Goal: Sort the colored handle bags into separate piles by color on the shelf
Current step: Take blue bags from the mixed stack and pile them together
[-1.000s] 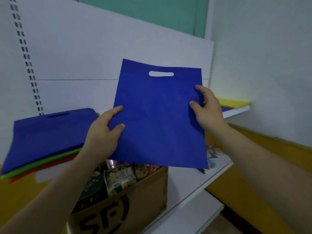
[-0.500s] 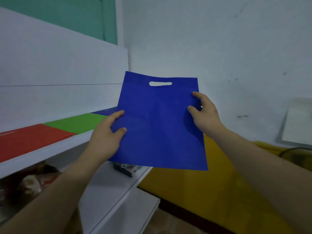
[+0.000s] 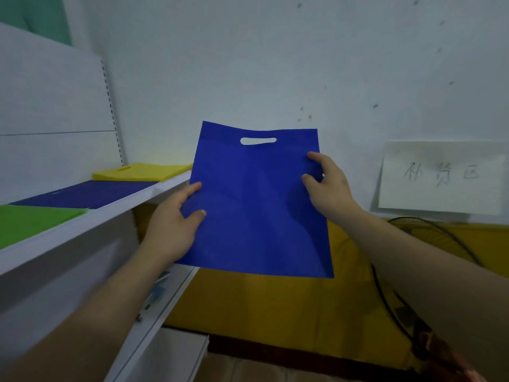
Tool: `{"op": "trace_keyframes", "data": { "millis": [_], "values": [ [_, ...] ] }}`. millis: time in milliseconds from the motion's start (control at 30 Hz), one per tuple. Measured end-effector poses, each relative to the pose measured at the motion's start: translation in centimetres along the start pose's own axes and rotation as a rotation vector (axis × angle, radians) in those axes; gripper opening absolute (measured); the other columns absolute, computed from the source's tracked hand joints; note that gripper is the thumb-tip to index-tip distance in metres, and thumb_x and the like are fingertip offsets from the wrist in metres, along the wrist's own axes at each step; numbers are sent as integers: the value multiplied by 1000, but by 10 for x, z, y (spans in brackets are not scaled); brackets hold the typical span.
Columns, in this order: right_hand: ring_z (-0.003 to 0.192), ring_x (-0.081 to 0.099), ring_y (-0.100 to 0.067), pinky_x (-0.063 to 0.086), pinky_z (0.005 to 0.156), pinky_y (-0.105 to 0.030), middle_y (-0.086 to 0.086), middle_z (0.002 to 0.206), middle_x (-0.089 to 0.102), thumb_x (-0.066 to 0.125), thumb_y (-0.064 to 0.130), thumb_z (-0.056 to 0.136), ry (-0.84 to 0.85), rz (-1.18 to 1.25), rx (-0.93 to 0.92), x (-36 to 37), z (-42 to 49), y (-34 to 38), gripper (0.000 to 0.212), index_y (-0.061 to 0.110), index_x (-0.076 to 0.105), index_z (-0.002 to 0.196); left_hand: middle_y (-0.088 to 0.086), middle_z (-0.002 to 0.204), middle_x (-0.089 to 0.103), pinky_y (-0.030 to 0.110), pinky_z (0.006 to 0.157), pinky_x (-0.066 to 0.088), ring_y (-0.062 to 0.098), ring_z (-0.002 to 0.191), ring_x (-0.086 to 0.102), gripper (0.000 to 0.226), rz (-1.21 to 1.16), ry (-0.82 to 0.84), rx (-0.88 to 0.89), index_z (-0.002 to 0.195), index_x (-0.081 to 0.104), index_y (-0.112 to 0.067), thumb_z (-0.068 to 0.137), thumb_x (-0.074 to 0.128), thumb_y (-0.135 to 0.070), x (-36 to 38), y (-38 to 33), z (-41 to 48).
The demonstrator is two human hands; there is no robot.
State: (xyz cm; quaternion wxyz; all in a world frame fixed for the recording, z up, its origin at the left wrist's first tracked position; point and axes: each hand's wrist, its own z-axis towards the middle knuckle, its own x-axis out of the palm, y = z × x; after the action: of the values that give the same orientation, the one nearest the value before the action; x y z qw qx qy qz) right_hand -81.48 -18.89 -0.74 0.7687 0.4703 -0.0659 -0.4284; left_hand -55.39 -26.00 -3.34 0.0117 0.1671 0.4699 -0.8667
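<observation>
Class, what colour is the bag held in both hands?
Blue: the bag, clearest in the head view.

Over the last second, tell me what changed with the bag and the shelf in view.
The view swung right along the shelf: the mixed stack and cardboard box dropped out, and the sorted green pile, blue pile and yellow pile came into sight. The blue bag travelled with it, now beside the shelf's end. Unchanged: left hand and right hand grip its side edges, upright, handle cutout on top.

The view has swung right: the yellow pile and a handwritten paper sign now show; the red pile is gone.
</observation>
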Motion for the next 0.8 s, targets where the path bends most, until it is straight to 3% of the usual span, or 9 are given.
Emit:
{"op": "trace_keyframes", "data": {
  "millis": [100, 233, 367, 500, 700, 800],
  "values": [
    [94, 50, -2, 41, 59, -5, 14, 132, 43, 48, 16, 98, -33, -38, 13, 10, 25, -11, 44, 28, 39, 140, -15, 124, 46, 18, 73, 48, 7, 101, 54, 46, -26, 31, 14, 137, 44, -30, 96, 51, -10, 11, 19, 34],
    [85, 49, 4, 41, 54, -6, 16, 128, 41, 48, 18, 98, -77, -90, 27, 31, 63, -18, 44, 29, 39, 140, -15, 124, 43, 16, 73, 46, 7, 106, 50, 46, -33, 68, 32, 137, 43, -30, 96, 51, -11, 17, 43, 86],
    [79, 47, 6, 41, 50, -5, 18, 122, 38, 47, 18, 99, -109, -110, 49, 53, 96, -24, 44, 30, 38, 140, -14, 126, 42, 23, 83, 47, 8, 110, 48, 47, -37, 96, 61, 138, 43, -29, 96, 51, -12, 18, 64, 130],
    [89, 48, 0, 39, 55, -5, 15, 130, 40, 47, 17, 98, -127, -104, 51, 73, 125, -36, 45, 30, 38, 140, -15, 125, 41, 14, 72, 45, 5, 107, 45, 45, -44, 98, 56, 137, 43, -30, 96, 50, -12, 19, 82, 166],
    [91, 46, -1, 38, 51, 1, 14, 134, 40, 47, 17, 98, -95, -98, 55, 105, 169, -62, 45, 30, 38, 140, -14, 125, 41, 24, 80, 49, 9, 107, 48, 45, -44, 81, 25, 138, 44, -28, 96, 50, -11, 25, 106, 205],
    [86, 46, 7, 37, 52, 3, 14, 134, 41, 47, 17, 98, -61, -81, 37, 119, 195, -77, 45, 30, 38, 140, -14, 126, 42, 27, 85, 48, 9, 107, 48, 46, -15, 54, 26, 138, 43, -27, 96, 51, -10, 32, 117, 223]
  ]
}}
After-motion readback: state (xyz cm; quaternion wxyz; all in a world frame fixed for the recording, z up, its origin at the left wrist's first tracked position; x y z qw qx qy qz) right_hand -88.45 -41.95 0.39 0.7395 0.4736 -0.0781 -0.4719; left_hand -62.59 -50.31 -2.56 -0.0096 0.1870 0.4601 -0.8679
